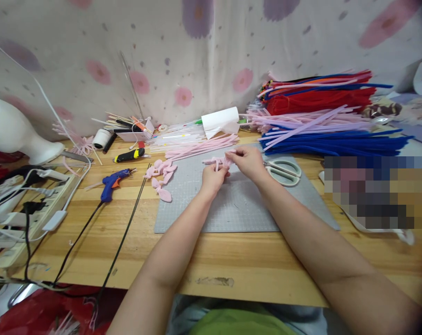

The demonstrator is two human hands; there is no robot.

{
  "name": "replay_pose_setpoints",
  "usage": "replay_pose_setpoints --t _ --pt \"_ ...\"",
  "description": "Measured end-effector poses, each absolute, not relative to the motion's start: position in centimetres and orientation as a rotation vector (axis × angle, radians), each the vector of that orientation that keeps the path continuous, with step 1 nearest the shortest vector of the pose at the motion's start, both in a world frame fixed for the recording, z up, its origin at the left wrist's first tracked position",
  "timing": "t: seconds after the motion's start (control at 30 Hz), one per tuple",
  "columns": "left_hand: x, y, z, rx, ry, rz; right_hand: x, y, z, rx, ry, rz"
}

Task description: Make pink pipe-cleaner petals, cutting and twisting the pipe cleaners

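Both my hands meet over the far part of a grey cutting mat [232, 209]. My left hand [214, 177] is closed around a pink pipe-cleaner piece [218, 161] that is coiled at one end. My right hand [247, 160] pinches the same pink piece from the right, fingers pressed together. Several finished pink pipe-cleaner loops [161, 175] lie at the mat's left edge. A bundle of loose pink pipe cleaners [200, 147] lies just beyond my hands.
White-handled scissors [284, 171] lie right of my right hand. A blue glue gun [112, 182], a black-and-yellow utility knife [130, 155], a tape roll [102, 138] and a power strip [29, 209] are at left. Stacks of red, pink and blue pipe cleaners [322, 125] fill the back right.
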State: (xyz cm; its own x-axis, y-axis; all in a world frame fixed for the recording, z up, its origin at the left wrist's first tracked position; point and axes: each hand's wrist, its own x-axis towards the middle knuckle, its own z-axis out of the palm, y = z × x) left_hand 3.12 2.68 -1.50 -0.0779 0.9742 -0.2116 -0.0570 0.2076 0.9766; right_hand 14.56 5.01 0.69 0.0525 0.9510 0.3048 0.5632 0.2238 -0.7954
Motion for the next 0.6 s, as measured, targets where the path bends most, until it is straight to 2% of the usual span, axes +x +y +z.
replay_pose_setpoints --t 0.13,0.37,0.6 --pt "3.19 2.59 -1.61 0.969 1.264 1.245 14.49 5.1 0.81 -1.431 -1.525 0.664" --pt "2.64 2.42 -1.1 0.818 1.095 1.227 14.89 5.1 1.24 -1.175 -1.485 1.152" --pt "2.87 2.77 -1.29 0.847 1.137 1.233 14.47 4.96 0.68 -1.341 -1.565 1.07"
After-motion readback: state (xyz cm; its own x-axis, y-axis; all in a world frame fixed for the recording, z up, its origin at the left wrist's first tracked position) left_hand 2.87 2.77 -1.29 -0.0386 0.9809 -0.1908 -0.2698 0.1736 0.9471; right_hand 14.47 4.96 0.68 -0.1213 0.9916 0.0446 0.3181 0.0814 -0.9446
